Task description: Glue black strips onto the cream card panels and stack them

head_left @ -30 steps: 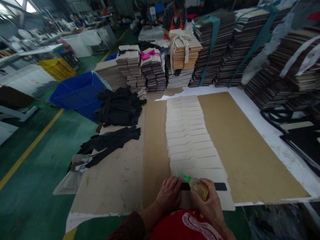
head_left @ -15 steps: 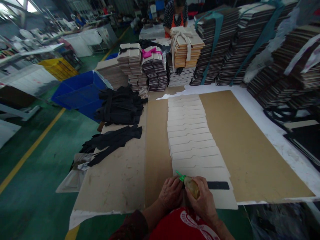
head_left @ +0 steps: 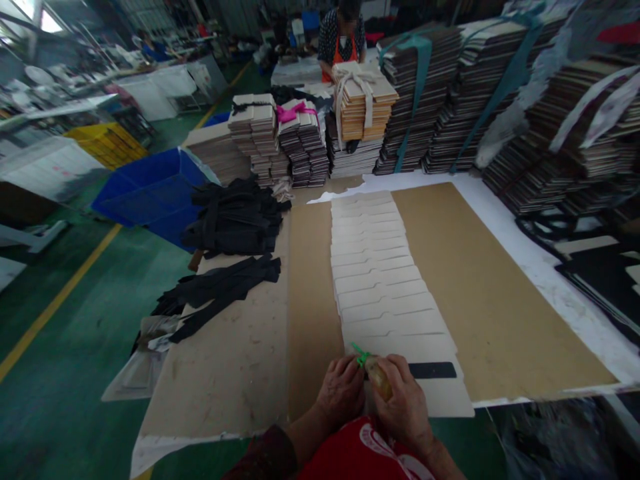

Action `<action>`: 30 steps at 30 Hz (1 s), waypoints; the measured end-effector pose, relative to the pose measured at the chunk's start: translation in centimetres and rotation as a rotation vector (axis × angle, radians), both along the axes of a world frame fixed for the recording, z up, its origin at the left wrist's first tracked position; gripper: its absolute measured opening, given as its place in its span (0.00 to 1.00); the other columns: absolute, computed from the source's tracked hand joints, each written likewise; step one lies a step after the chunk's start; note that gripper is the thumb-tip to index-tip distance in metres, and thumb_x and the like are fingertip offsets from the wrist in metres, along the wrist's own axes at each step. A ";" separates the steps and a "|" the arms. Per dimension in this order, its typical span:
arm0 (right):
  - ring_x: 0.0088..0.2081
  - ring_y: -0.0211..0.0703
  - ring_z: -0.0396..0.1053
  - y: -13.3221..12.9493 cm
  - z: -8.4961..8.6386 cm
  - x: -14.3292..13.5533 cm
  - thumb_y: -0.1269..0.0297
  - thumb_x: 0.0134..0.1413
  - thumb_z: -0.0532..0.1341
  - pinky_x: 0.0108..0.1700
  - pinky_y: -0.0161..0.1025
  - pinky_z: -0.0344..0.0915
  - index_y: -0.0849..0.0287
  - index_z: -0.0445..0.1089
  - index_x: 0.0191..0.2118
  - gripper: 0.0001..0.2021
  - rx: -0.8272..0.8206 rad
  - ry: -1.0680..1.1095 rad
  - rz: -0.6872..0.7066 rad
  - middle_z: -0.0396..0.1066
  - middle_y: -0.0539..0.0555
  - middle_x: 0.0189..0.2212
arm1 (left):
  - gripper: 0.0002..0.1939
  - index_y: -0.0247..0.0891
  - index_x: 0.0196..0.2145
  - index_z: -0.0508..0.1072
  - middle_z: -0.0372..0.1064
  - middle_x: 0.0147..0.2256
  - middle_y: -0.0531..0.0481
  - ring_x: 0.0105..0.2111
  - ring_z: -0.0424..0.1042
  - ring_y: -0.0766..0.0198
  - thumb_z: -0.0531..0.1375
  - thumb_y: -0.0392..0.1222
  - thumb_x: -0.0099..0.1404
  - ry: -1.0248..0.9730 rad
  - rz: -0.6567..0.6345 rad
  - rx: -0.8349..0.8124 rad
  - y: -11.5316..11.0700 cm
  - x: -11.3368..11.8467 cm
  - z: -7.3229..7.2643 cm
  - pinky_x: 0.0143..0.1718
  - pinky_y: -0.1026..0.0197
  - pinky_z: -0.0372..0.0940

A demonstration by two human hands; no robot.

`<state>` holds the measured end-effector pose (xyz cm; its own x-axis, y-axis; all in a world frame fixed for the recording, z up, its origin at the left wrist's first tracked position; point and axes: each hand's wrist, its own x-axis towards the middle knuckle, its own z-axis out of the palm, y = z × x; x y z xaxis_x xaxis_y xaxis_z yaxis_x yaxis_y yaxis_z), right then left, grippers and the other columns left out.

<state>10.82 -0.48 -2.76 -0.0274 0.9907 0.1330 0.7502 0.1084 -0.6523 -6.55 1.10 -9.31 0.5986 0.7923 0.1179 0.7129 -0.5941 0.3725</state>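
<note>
A black strip lies across the nearest of several overlapping cream boards, which run away in a column over a brown sheet. My right hand is closed round an amber bottle with a green tie at its tip, held over the strip's left part. Beside it my left hand rests at the left edge of the boards, fingers bent and pressed together near the bottle's tip; what they grip, if anything, is hidden.
Black strips lie in piles at the left, beside a blue crate. Bundled board stacks line the table's far side, with taller stacks at the right. A person in an orange apron stands beyond them.
The view has shifted slightly. My right hand and the bottle have moved a little to the left along the strip, closer to my left hand, which stays about where it was.
</note>
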 end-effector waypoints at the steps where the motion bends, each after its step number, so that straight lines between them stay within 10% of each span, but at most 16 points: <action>1: 0.45 0.47 0.69 0.1 0.1 -0.1 0.70 0.52 0.57 0.44 0.42 0.72 0.56 0.63 0.52 0.19 0.001 -0.005 0.004 0.66 0.58 0.46 | 0.17 0.39 0.51 0.69 0.68 0.48 0.43 0.52 0.62 0.51 0.55 0.43 0.65 -0.001 0.000 0.002 0.0 0.0 -0.1 0.49 0.48 0.60; 30: 0.42 0.48 0.71 -0.7 1.8 3.8 0.66 0.57 0.54 0.38 0.43 0.72 0.51 0.62 0.52 0.16 -0.065 -0.198 -0.168 0.67 0.57 0.46 | 0.27 0.38 0.59 0.63 0.67 0.54 0.43 0.52 0.61 0.50 0.54 0.42 0.63 0.045 -0.004 0.001 -0.1 -0.4 -0.1 0.52 0.48 0.58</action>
